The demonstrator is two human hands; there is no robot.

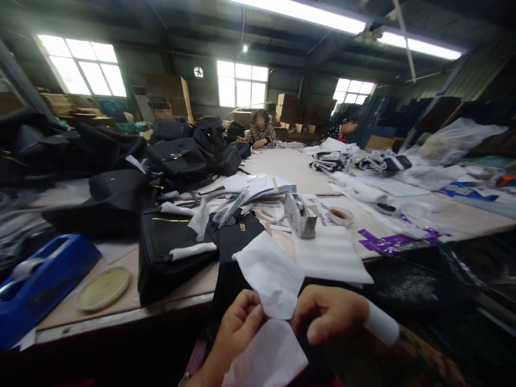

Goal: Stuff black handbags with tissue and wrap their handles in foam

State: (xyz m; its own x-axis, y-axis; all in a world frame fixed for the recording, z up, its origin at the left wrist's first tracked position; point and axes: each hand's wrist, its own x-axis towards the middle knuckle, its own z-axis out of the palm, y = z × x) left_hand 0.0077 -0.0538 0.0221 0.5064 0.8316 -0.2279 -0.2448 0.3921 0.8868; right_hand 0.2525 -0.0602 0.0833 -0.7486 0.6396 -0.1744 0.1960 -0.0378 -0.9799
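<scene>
A thin white sheet (271, 274), like soft wrapping paper, stands up in front of me, its lower end narrowed between my hands. My left hand (242, 325) pinches its lower left edge between thumb and fingers. Curled at the lower right edge is my right hand (328, 314); its fingertips are partly hidden, and what they grip does not show. A second white piece (268, 357) hangs below, over my left wrist. Behind the sheet lies a black bag (231, 247) with gold lettering, partly covered. Left of it rests another black bag (177, 279) with white wrapping on it.
A grey metal tape dispenser (300, 217) stands beside a tape roll (339, 216) on white foam sheets (330, 258). A blue tape dispenser (44, 285) and a round lid-like disc (102, 288) lie left. Black bags (177, 158) are heaped behind. Several people sit across the table.
</scene>
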